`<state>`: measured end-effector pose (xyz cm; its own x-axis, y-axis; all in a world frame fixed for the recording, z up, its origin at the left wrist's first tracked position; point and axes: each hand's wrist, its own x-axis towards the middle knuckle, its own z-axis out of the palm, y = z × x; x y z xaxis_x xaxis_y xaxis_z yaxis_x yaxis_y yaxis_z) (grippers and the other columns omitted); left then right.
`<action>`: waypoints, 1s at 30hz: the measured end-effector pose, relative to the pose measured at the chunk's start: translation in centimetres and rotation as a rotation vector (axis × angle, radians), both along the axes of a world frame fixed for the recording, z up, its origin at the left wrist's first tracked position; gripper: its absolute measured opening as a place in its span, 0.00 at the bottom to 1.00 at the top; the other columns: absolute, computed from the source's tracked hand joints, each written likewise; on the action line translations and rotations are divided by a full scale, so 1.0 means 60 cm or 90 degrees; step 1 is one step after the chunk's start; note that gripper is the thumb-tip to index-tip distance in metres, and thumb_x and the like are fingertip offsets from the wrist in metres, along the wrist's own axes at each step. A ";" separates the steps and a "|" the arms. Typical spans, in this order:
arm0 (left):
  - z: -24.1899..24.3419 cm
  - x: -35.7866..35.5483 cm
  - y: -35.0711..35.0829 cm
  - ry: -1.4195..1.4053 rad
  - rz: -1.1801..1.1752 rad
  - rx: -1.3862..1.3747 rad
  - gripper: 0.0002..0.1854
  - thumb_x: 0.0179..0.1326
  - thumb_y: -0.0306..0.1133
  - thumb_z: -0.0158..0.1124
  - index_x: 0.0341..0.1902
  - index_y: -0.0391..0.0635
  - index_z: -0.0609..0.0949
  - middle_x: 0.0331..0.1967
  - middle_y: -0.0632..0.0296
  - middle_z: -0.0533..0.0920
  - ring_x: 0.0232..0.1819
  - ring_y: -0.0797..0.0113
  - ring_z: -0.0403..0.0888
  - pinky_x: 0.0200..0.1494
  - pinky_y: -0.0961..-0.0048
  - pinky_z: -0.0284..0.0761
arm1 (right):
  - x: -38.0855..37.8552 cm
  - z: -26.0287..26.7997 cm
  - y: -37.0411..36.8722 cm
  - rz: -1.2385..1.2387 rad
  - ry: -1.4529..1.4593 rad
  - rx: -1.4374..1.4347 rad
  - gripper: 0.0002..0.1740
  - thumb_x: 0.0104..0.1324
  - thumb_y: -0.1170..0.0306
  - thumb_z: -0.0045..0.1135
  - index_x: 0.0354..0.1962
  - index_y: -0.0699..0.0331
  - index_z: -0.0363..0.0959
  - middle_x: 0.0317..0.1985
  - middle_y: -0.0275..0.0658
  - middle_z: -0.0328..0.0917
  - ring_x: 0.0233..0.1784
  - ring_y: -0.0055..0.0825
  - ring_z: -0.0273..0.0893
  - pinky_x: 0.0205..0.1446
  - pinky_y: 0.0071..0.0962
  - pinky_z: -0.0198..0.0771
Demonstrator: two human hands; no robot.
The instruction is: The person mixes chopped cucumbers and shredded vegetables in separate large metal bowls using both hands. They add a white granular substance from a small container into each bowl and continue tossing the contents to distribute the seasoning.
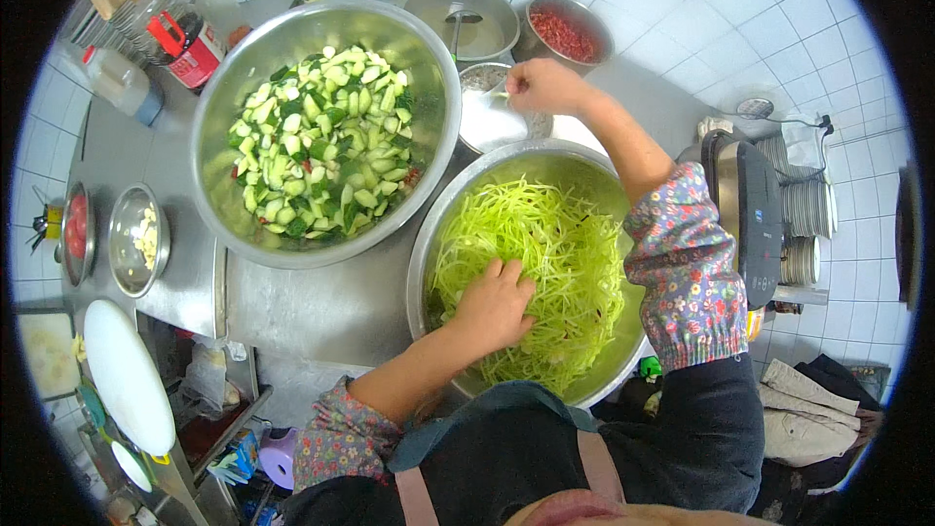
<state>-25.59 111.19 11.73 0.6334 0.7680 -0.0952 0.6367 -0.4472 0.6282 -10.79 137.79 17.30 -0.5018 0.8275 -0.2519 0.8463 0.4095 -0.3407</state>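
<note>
My left hand (497,307) rests with curled fingers on pale green vegetable shreds (570,263); whether it grips any of them is unclear. The shreds fill a large stainless steel bowl (424,292) close to my body. Beyond that bowl, my right hand (544,88) is closed on the short handle of a spoon or scoop (500,95). The scoop's end is over a bowl of white granular seasoning (491,124), and its outline blends into the white. To the left of these is a larger steel bowl (208,183) of chopped cucumber (329,146) with red chili bits.
At the back are a metal pot with a ladle (467,22) and a bowl of chopped red chili (562,36). Sauce bottles (182,44) crowd the back left. A bowl of garlic (139,241) stands at left. An electric appliance (756,219) and stacked plates (807,208) are at right.
</note>
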 end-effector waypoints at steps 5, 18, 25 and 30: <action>0.008 -0.008 0.000 -0.014 0.017 -0.010 0.21 0.44 0.39 0.71 0.40 0.41 0.77 0.47 0.47 0.72 0.53 0.47 0.68 0.53 0.57 0.71 | -0.016 0.068 -0.042 -0.025 0.244 -0.038 0.17 0.54 0.59 0.63 0.27 0.66 0.75 0.27 0.40 0.78 0.30 0.32 0.74 0.38 0.32 0.68; -0.017 -0.007 -0.012 -0.068 0.050 0.037 0.20 0.45 0.40 0.70 0.41 0.45 0.77 0.47 0.50 0.71 0.53 0.48 0.67 0.52 0.56 0.70 | -0.004 -0.033 -0.025 -0.054 -0.294 0.141 0.21 0.62 0.53 0.48 0.41 0.57 0.80 0.40 0.46 0.81 0.47 0.42 0.78 0.52 0.37 0.72; -0.017 -0.017 -0.011 -0.058 0.053 -0.007 0.24 0.45 0.42 0.70 0.45 0.46 0.76 0.53 0.49 0.68 0.55 0.46 0.65 0.56 0.55 0.66 | 0.067 0.074 -0.090 -0.074 0.156 0.007 0.25 0.66 0.49 0.48 0.34 0.63 0.79 0.35 0.48 0.80 0.39 0.42 0.78 0.45 0.38 0.70; 0.030 -0.004 -0.017 -0.057 0.164 0.151 0.35 0.44 0.47 0.72 0.56 0.50 0.72 0.62 0.50 0.63 0.61 0.42 0.61 0.59 0.47 0.60 | 0.137 0.068 -0.203 0.008 -0.079 -0.070 0.25 0.68 0.49 0.45 0.44 0.60 0.77 0.43 0.48 0.79 0.47 0.42 0.77 0.51 0.39 0.69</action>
<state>-25.85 110.16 13.53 0.4136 0.8977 0.1517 0.6942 -0.4188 0.5854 -2.55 125.61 21.40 -0.4715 0.7853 -0.4012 0.8796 0.3863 -0.2774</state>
